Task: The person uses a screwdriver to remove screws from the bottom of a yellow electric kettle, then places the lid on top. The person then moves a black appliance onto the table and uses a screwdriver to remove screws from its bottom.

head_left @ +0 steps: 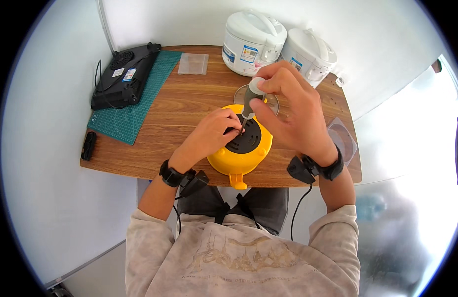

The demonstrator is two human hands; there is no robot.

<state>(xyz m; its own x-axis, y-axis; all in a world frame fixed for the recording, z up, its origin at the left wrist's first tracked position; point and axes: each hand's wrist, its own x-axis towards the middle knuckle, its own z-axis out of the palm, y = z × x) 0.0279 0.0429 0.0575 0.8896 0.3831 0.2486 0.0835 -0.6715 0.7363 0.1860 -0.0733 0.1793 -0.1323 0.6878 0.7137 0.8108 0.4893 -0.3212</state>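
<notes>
Yellow pot (234, 161) sits at the counter's (164, 133) 6 o'clock side, slotted black plate (248, 144) up, tab (237, 181) at 6 o'clock. The right hand's (300, 111) fingers grip a screwdriver (248, 101), tip down at the plate. The left hand's (209, 132) fingers bunch narrowly beside its shaft; whether they pinch anything, I cannot tell. White cookers (253, 42) stand at 12 and 1 o'clock, a mat (152, 84) at 10.

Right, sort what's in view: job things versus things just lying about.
In use:
screwdriver, in the right hand
yellow appliance, under the left hand

Apparently lying about:
two white rice cookers
green mat
black appliance on it
clear plastic bag
small black object
</notes>
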